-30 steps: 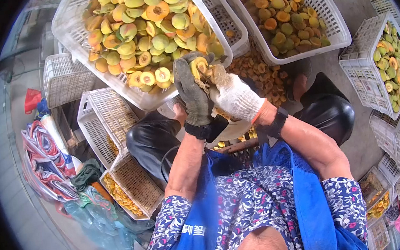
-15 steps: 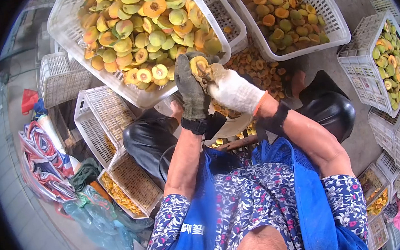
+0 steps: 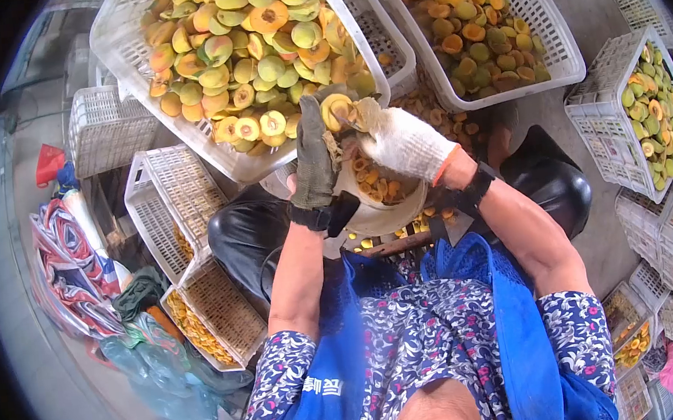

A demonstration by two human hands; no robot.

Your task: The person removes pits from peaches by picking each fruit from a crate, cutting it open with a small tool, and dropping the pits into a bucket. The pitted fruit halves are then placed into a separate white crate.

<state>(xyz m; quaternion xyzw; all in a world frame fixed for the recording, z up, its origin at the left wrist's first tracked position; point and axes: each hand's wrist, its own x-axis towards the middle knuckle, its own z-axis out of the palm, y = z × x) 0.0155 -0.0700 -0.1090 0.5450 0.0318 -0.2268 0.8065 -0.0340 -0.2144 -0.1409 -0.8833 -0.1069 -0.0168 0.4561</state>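
My left hand (image 3: 314,160), in a dark grey-green glove, is closed on a peach half (image 3: 336,112) with its yellow cut face turned up. My right hand (image 3: 404,142), in a stained white glove, meets it from the right with bent fingers. A thin dark tool (image 3: 358,126) shows at those fingers, mostly hidden by the glove. Both hands are over the near edge of a white crate (image 3: 224,165) piled with cut peaches (image 3: 260,65). Below them, between my knees, a pale bucket (image 3: 390,223) holds orange fruit pieces (image 3: 382,183).
Another white crate (image 3: 520,91) of darker halves stands back right. A crate of green-yellow fruit (image 3: 603,143) is stacked farther right. Crates (image 3: 182,183) lie tipped at left, beside striped cloth (image 3: 73,265) and plastic sheeting (image 3: 159,377). Fruit pieces are scattered on the floor.
The two hands have drawn slightly apart, the right moving a little right and down. More of the bucket shows between them. The peach half stays in my left hand.
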